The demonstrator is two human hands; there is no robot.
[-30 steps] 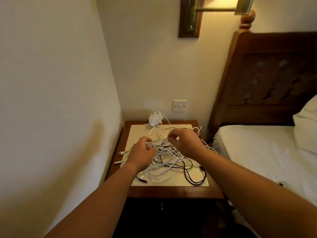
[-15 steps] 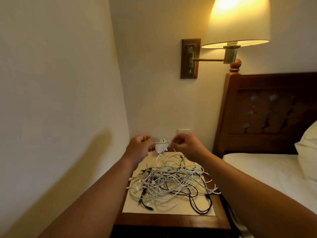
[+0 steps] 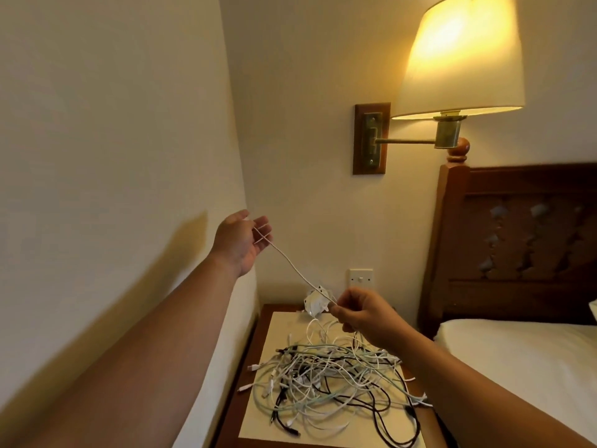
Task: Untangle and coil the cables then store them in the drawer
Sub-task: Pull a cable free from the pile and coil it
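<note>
A tangle of white, pale green and black cables (image 3: 329, 379) lies on a cream mat (image 3: 277, 425) on the wooden nightstand (image 3: 255, 337). One thin white cable (image 3: 290, 263) is stretched taut between my hands. My left hand (image 3: 240, 242) is raised near the left wall, holding the cable's end, which crosses over its fingers. My right hand (image 3: 361, 313) pinches the same cable lower down, just above the pile. A white plug adapter (image 3: 315, 303) sits at the back of the nightstand. The drawer is out of view.
The side wall runs close along the left of the nightstand. A lit wall lamp (image 3: 458, 59) hangs above on a brass arm. A wall switch (image 3: 361, 279) is behind the nightstand. The bed (image 3: 517, 357) and dark wooden headboard (image 3: 517, 240) stand at the right.
My left hand has risen up and to the left, drawing the white cable out of the pile. My right hand stayed low, pinching it. The camera tilted upward.
</note>
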